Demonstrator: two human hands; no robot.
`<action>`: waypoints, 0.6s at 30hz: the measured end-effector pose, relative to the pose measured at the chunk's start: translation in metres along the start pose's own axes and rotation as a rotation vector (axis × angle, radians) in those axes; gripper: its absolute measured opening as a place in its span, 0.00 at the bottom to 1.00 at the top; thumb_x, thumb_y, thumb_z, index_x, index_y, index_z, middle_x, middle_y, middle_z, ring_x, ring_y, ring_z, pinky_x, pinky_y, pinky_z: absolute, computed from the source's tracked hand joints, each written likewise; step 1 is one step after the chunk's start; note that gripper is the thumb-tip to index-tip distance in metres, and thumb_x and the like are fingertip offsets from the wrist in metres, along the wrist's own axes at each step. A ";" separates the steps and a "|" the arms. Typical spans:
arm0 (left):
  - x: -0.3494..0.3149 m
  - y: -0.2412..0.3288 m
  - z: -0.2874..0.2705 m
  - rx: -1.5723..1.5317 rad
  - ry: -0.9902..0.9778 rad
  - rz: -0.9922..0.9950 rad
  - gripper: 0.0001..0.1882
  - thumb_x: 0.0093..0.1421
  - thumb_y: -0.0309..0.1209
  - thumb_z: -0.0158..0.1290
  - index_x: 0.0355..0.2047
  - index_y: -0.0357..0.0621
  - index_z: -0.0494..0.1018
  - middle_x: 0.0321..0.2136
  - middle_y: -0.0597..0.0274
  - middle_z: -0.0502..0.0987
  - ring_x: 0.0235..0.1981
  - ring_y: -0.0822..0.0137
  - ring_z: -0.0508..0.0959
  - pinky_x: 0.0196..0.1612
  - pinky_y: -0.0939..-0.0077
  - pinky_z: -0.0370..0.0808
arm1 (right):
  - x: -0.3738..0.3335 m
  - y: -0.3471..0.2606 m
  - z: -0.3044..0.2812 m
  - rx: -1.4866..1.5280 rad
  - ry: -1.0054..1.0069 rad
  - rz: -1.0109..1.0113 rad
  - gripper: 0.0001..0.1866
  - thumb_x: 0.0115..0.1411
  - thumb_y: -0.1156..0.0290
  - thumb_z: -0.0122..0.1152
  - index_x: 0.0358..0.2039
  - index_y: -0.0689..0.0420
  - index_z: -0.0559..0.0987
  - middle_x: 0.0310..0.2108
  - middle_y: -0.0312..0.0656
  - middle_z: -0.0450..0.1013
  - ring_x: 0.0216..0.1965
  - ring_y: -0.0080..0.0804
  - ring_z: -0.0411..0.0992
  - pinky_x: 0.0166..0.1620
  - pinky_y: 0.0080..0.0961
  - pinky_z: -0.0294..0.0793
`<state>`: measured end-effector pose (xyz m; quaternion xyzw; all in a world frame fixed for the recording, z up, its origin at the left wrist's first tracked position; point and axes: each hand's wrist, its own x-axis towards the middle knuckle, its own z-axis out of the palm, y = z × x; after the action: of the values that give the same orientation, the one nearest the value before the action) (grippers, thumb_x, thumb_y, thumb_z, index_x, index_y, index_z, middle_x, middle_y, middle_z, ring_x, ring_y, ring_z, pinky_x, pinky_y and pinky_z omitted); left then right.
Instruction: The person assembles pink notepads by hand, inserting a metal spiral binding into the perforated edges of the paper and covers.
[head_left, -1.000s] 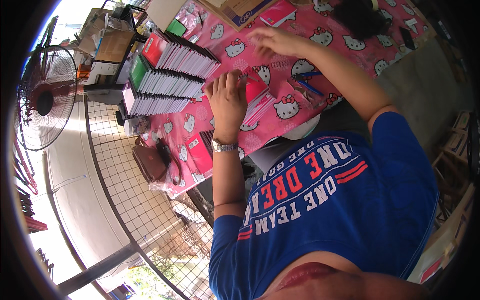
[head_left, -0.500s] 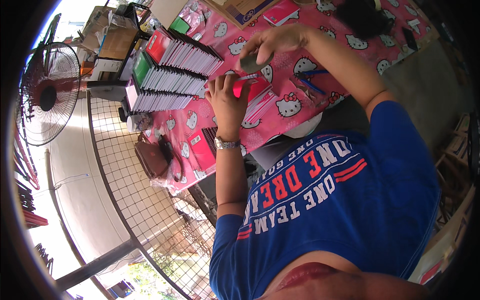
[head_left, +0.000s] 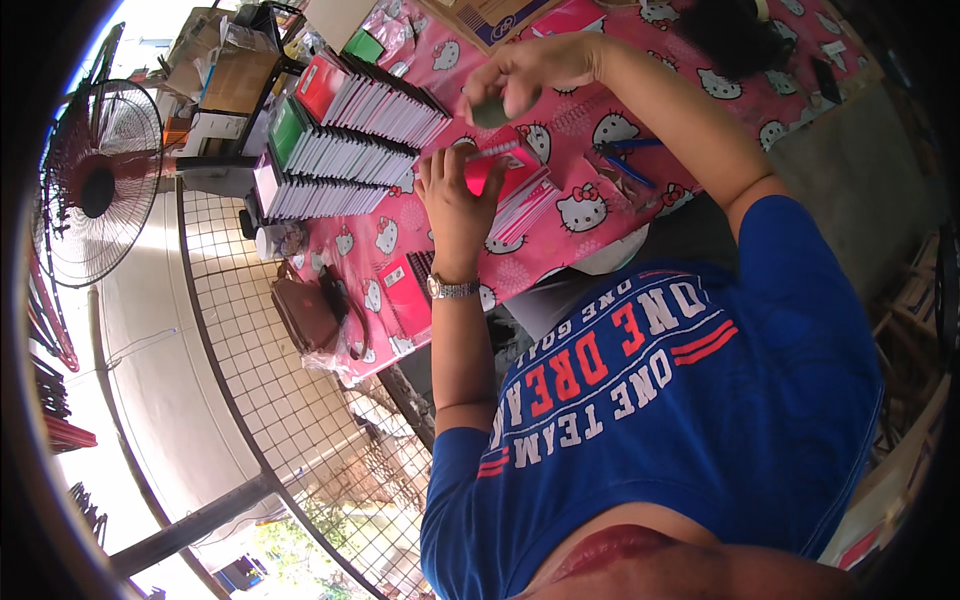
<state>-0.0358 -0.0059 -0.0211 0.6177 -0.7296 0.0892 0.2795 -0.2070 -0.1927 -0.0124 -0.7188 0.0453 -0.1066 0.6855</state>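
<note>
Under both hands spreads the desk, covered in a pink cloth printed with white cartoon cats. Well to the left of the left hand stands a floor fan behind a wire grid fence. Just beyond the left hand's fingertips, three long rows of thin booklets stand on edge, fronted in red, green and purple-pink. Below the left wrist, at the desk's near-left edge, a brown bag hangs or leans, with a small pink notebook lying beside it on the cloth.

The left hand lies flat, fingers spread and pressed down on a stack of pink-covered booklets that fans out toward the right. A silver wristwatch circles that wrist. The right hand hovers just above and beyond the stack, fingers curled and pinching a small dark grey object, possibly a stamp or eraser; its exact kind is too small to tell. Just right of the stack, under the right forearm, two blue pens lie on the cloth.
</note>
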 end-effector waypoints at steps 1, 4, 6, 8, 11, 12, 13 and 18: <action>-0.001 -0.002 0.000 -0.004 -0.001 -0.009 0.19 0.53 0.38 0.66 0.39 0.41 0.74 0.36 0.57 0.76 0.40 0.52 0.72 0.45 0.58 0.68 | -0.007 -0.009 0.004 0.459 -0.146 -0.114 0.27 0.55 0.58 0.62 0.52 0.61 0.77 0.46 0.39 0.76 0.48 0.26 0.72 0.56 0.25 0.68; -0.001 -0.001 0.002 -0.003 0.010 -0.011 0.19 0.52 0.37 0.67 0.39 0.41 0.73 0.35 0.57 0.76 0.39 0.52 0.72 0.45 0.58 0.68 | -0.001 0.005 0.008 0.112 -0.017 0.196 0.27 0.57 0.59 0.60 0.53 0.63 0.76 0.48 0.41 0.76 0.50 0.28 0.72 0.57 0.26 0.68; -0.002 -0.003 0.003 0.005 0.026 -0.010 0.20 0.52 0.37 0.67 0.39 0.40 0.73 0.35 0.57 0.76 0.39 0.52 0.72 0.44 0.59 0.68 | 0.001 0.006 0.004 0.016 -0.147 0.168 0.28 0.56 0.60 0.58 0.53 0.65 0.76 0.51 0.44 0.75 0.52 0.30 0.72 0.59 0.28 0.67; -0.006 -0.010 0.006 -0.013 -0.011 -0.059 0.22 0.52 0.42 0.67 0.40 0.44 0.73 0.37 0.60 0.76 0.43 0.55 0.72 0.45 0.58 0.66 | 0.001 0.006 0.007 0.449 -0.277 -0.142 0.29 0.56 0.60 0.57 0.54 0.66 0.75 0.53 0.45 0.75 0.52 0.30 0.72 0.59 0.28 0.67; -0.004 -0.006 0.005 -0.017 -0.017 -0.049 0.22 0.51 0.42 0.67 0.40 0.44 0.73 0.37 0.60 0.76 0.43 0.55 0.72 0.45 0.58 0.67 | 0.006 0.008 0.002 0.293 -0.254 -0.049 0.30 0.54 0.61 0.58 0.54 0.67 0.74 0.52 0.46 0.75 0.52 0.32 0.72 0.60 0.27 0.66; -0.004 -0.006 0.004 -0.020 -0.018 -0.047 0.22 0.51 0.42 0.67 0.40 0.44 0.73 0.37 0.60 0.76 0.43 0.55 0.72 0.45 0.58 0.67 | 0.008 0.010 0.001 0.229 -0.254 -0.057 0.29 0.54 0.62 0.58 0.54 0.68 0.75 0.52 0.47 0.75 0.52 0.32 0.72 0.60 0.27 0.65; -0.004 -0.005 0.003 -0.025 -0.046 -0.050 0.21 0.52 0.41 0.67 0.39 0.44 0.73 0.37 0.60 0.76 0.43 0.55 0.72 0.46 0.58 0.67 | 0.007 0.014 0.002 0.229 -0.251 -0.057 0.29 0.54 0.62 0.58 0.54 0.68 0.75 0.52 0.47 0.75 0.52 0.32 0.72 0.60 0.27 0.65; -0.008 -0.007 0.004 -0.032 -0.046 -0.079 0.20 0.52 0.40 0.67 0.39 0.44 0.73 0.37 0.61 0.76 0.43 0.54 0.72 0.47 0.58 0.67 | 0.000 -0.005 -0.002 0.212 -0.122 -0.195 0.19 0.54 0.64 0.62 0.42 0.63 0.80 0.44 0.39 0.76 0.47 0.24 0.73 0.55 0.21 0.67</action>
<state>-0.0300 -0.0025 -0.0299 0.6432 -0.7123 0.0522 0.2761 -0.2083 -0.1942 -0.0072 -0.6487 -0.0779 -0.1327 0.7453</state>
